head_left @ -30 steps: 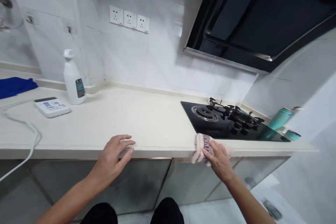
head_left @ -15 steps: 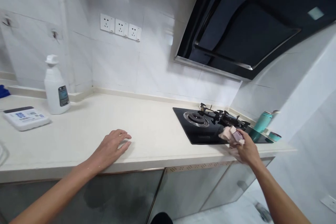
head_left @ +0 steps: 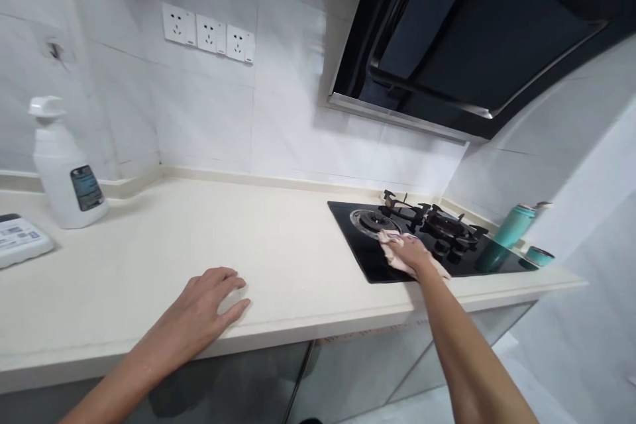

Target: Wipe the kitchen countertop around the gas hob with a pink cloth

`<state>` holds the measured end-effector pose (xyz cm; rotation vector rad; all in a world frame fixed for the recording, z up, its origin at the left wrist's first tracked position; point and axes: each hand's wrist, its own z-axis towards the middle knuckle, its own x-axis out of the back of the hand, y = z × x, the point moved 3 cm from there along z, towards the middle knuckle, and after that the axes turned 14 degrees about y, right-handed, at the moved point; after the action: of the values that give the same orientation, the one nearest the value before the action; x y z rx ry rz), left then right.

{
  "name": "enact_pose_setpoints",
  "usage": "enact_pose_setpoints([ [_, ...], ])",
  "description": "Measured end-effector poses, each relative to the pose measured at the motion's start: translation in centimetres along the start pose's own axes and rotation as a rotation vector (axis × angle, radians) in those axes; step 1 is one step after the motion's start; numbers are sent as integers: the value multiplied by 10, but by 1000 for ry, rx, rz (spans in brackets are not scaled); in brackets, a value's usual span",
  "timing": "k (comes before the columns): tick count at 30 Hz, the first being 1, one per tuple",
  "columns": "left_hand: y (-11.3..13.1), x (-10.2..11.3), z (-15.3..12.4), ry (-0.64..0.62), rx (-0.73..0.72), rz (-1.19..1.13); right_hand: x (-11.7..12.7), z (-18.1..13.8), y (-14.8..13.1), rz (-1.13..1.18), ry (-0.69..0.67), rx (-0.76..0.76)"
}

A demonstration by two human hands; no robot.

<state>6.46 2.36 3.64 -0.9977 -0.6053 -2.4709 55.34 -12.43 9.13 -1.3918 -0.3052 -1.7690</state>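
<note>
My right hand [head_left: 411, 252] presses a pale pink cloth [head_left: 397, 261] onto the black glass of the gas stove [head_left: 362, 253], just in front of the left burner [head_left: 372, 221]. The cloth spreads out under the palm and fingers, and part of it trails towards the stove's front edge. Near the front of the pale countertop [head_left: 278, 232], my left hand [head_left: 211, 301] rests with thumb and fingers apart, holding nothing. A black pan support [head_left: 405, 207] stands behind the left burner, close to the right burner [head_left: 454, 228].
A white spray bottle [head_left: 67, 172] and a white flat pack [head_left: 20, 242] stand at the left. Beyond the stove are a teal bottle [head_left: 514, 226] and a small teal bowl [head_left: 540, 256]. The black range hood [head_left: 477, 33] slants overhead; wall sockets [head_left: 211, 33] sit behind.
My right hand has moved left and down from above the stove's front edge, and the bunched cloth now lies flattened on the glass. The left hand stays on the counter; the view has shifted.
</note>
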Motion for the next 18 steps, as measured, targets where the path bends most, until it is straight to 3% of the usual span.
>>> enact_pose_setpoints([
  [3, -3, -2, 0, -5, -1, 12, -16, -18, -76, 88, -78, 200],
  [6, -12, -6, -2, -9, 8, 29, -33, -59, -148, 214, -169, 448],
  [9, -23, -11, -5, 9, 5, 44, -35, -107, -177, 327, -192, 610],
  [11, -28, -12, -6, 13, -1, 49, -29, -135, -168, 408, -152, 701],
  [13, -29, -12, -5, 4, 2, 47, -22, -156, -141, 473, -78, 752],
  [18, -32, -12, -2, -33, 72, 57, -15, -157, -31, 553, 195, 673],
])
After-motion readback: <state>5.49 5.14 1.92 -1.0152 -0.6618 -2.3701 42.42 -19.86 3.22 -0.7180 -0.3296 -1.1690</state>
